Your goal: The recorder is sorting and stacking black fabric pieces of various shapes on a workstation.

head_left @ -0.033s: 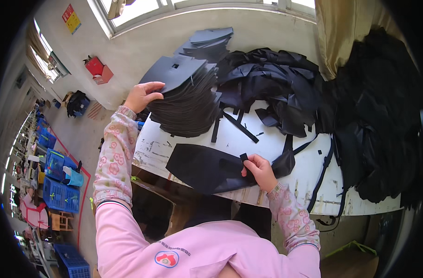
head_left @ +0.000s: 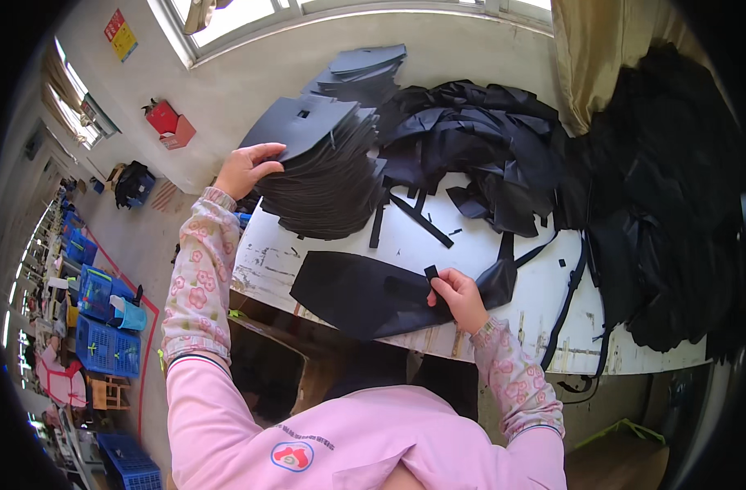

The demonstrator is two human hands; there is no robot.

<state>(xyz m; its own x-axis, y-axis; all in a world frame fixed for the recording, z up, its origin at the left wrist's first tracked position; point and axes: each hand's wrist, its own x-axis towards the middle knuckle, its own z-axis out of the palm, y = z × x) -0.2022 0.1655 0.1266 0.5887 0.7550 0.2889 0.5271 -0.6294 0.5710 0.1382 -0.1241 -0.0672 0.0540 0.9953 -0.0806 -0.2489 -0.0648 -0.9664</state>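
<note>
At the near left edge of a tall stack of dark grey, flat cut panels (head_left: pixel 316 196), my left hand (head_left: pixel 246 167) has its fingers on the top panel (head_left: pixel 295 126) and its thumb at the edge, closed on it. The top panel has a small dark square hole. My right hand (head_left: pixel 459 298) pinches a short black strip (head_left: pixel 431 273) between thumb and fingers. Beneath that hand a black fabric piece (head_left: pixel 348 290) lies flat along the near edge of the white table (head_left: pixel 275 261). Its right end is folded up near a black strap.
Crumpled black fabric pieces (head_left: pixel 487 147) are heaped at the table's back, with a larger dark heap (head_left: pixel 659 204) at right. More grey panels (head_left: pixel 361 69) stand behind the stack. Loose black straps (head_left: pixel 422 220) lie between. Blue crates (head_left: pixel 107 347) stand on the floor at left.
</note>
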